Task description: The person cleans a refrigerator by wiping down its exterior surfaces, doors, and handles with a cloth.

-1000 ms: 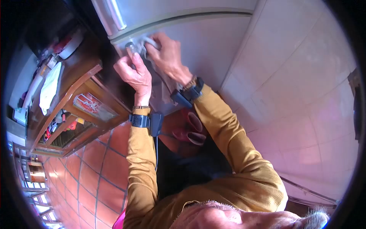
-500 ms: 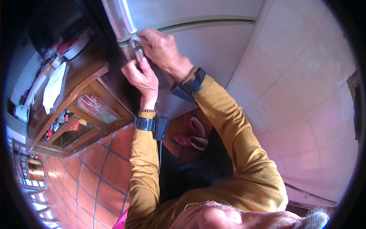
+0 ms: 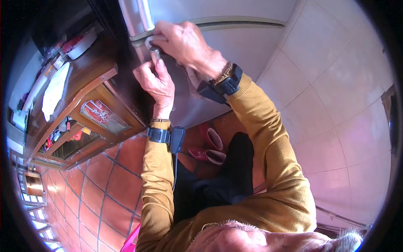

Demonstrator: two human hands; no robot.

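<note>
A silver-grey refrigerator (image 3: 235, 52) stands before me, with a seam between its upper and lower doors. My left hand (image 3: 156, 86) is closed around the lower door's metal handle (image 3: 155, 53), its thumb lying near the top end. Just above, my right hand (image 3: 187, 46) is closed on a pale cloth (image 3: 156, 38). Part of that cloth shows near the handle's top, and more hangs below the right wrist. The upper door's shiny handle (image 3: 145, 16) ends just above my right fingers. My hands hide much of the lower handle.
To the left is a wooden cabinet (image 3: 90, 94) with a white cloth (image 3: 56, 90) and a white bowl (image 3: 82, 45) on top. Red boots (image 3: 214, 140) stand on the terracotta tile floor (image 3: 111, 185) by the refrigerator. A pale tiled wall (image 3: 327, 101) rises on the right.
My right hand has shifted slightly up and right, its wrist swinging right, and more of the cloth shows below it. My left hand stays at the lower handle. The view has moved slightly.
</note>
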